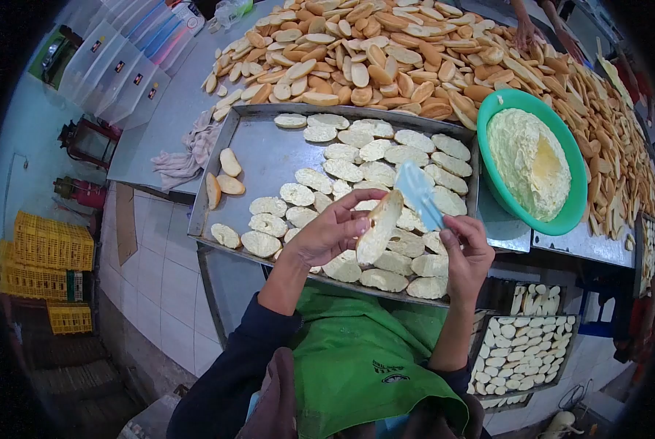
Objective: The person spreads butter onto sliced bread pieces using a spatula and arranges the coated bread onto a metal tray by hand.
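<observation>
My left hand [336, 230] is closed around a halved bread roll [378, 230], its pale cut face turned up and to the right. In my right hand [465, 249] is a light blue spatula [416, 188], held by the handle with its blade up beside the bread. Both hands are above a large metal tray [258, 150] that carries rows of bread slices coated with pale spread. Three uncoated pieces [231, 162] lie at the tray's left side. To the right stands a green bowl [576, 192] heaped with creamy spread [521, 157].
A big pile of cut bread [386, 55] covers the table behind the tray. Another person's hand [526, 33] touches it at the back. A cloth [188, 154] lies on the left, near clear plastic bins [111, 80]. More filled trays [521, 351] stand low at right; yellow crates [53, 245] at left.
</observation>
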Tool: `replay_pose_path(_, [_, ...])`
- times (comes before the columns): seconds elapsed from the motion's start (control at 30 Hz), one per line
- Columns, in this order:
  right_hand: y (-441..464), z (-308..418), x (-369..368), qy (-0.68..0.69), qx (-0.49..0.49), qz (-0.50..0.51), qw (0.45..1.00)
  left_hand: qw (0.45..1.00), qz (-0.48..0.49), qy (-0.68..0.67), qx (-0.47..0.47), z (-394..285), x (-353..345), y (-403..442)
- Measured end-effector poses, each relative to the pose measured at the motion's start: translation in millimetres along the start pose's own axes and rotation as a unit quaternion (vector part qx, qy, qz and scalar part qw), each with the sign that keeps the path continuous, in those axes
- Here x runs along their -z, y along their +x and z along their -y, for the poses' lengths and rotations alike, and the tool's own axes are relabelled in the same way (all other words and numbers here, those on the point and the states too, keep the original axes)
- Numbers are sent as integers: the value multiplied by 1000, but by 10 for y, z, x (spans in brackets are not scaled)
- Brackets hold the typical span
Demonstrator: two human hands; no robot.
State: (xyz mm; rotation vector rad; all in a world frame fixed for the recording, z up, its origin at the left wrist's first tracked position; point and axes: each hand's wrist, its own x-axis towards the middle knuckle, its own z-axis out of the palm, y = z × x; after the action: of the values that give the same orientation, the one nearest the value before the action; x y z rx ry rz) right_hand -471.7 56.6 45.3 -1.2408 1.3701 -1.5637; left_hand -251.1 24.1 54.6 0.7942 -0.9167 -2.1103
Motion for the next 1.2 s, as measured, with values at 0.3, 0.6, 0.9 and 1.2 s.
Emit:
replay_pose_path(0.3, [33,50,-14,-257,147,-78,952,999,-33,-14,17,-42,17,3])
replay_pose_path(0.6, [25,-113,-170,-311,164,-84,932,996,-21,-84,-1,13,-43,19])
replay_pose_path(0.9, [-5,-145,13,-174,89,40,980,999,-12,-52,5,6,113,18])
replay_pose_path(1.2, [-9,-135,46,-165,86,84,979,998,-60,-8,5,-32,138,38])
